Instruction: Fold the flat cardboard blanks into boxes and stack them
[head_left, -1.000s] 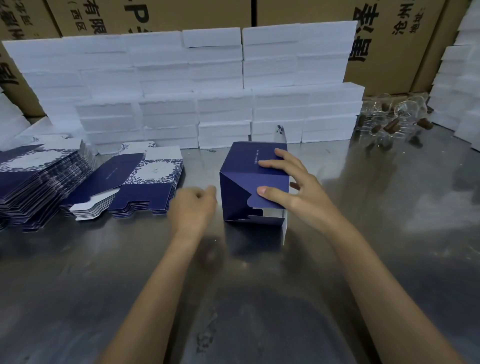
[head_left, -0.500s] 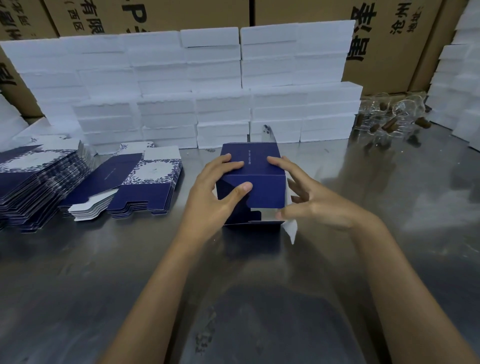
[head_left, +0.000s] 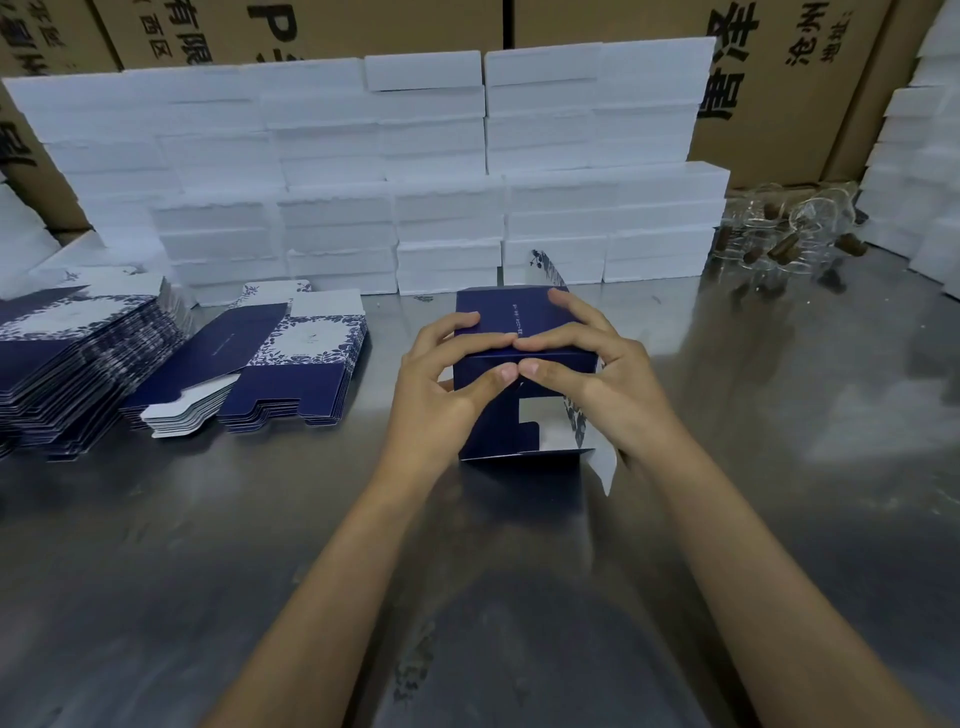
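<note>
Box (head_left: 519, 325), navy, half-formed, stands on the steel table (head_left: 208, 545) at centre, just above the middle of the view. Both hands are on it. Left hand (head_left: 436, 395) grips the box's left side: fingers curled over the top edge, thumb pressed on the near face. Right hand (head_left: 602, 384) grips the right side the same way, fingers over the top, thumb on the near face. Thumb tips meet at the middle of the near face; forefinger tips meet on the top edge above them. Near face shows a flap partly tucked, with a white gap at lower right. A white, flower-printed flap sticks out at the box's 5 o'clock corner; another rises behind the box at 12.

Blanks: small pile (head_left: 260, 374) lying flat at 9 o'clock of the box, near it; taller pile (head_left: 72, 364) further out at 9, at the left edge.

Foam blocks (head_left: 415, 182), white, stacked in a wall at 12. Cartons (head_left: 623, 26) behind them. Glass bottles (head_left: 789, 234) with corks at 2 o'clock.
</note>
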